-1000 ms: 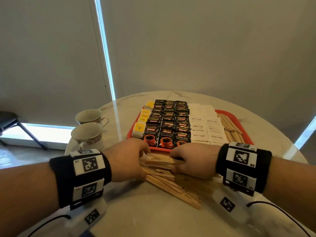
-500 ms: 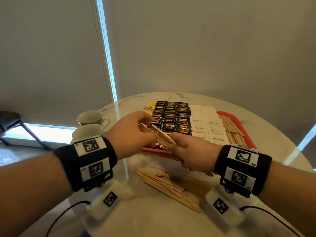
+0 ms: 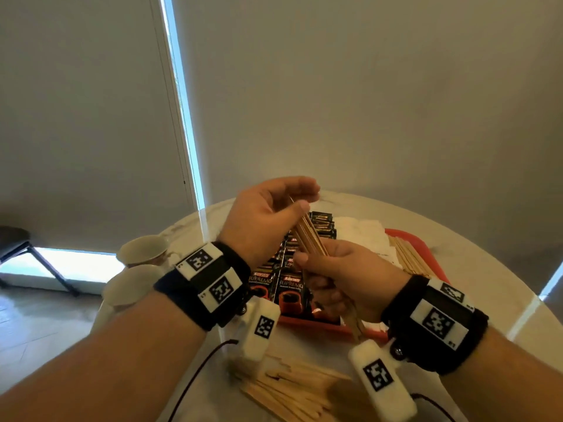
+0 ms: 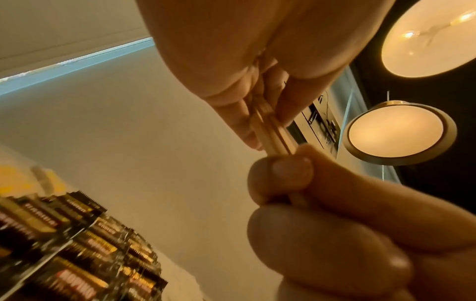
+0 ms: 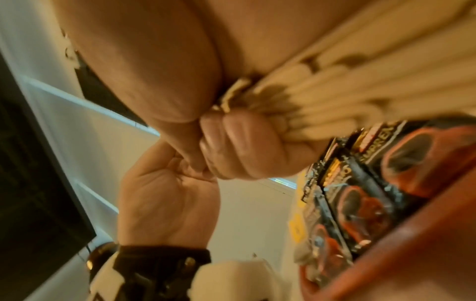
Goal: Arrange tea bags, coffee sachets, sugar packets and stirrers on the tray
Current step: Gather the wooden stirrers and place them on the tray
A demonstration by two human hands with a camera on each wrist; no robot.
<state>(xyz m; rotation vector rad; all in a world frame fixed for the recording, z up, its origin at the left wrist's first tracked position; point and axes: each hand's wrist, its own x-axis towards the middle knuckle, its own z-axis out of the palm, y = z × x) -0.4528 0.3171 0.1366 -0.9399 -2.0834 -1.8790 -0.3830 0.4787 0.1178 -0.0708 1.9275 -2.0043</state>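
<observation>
A bundle of wooden stirrers (image 3: 309,239) stands tilted in the air above the red tray (image 3: 320,326). My left hand (image 3: 306,197) pinches its upper end between thumb and fingers (image 4: 231,114). My right hand (image 3: 313,269) grips the lower part, fingers (image 5: 244,146) curled round the sticks (image 5: 335,97). On the tray lie rows of black coffee sachets (image 3: 289,283), white sugar packets (image 3: 359,236) and a row of stirrers (image 3: 411,258) at the right. Yellow tea bags (image 5: 296,228) show at the tray's left side. A loose stirrer pile (image 3: 292,391) lies on the table under my wrists.
Two white cups (image 3: 143,249) (image 3: 134,286) stand at the left of the round marble table (image 3: 487,269). A dark chair (image 3: 18,242) is on the floor far left. Blinds and a wall rise behind the table.
Both hands have lifted a bundle of stirrers from the loose pile on the table to above the tray. The bundle has turned more upright.
</observation>
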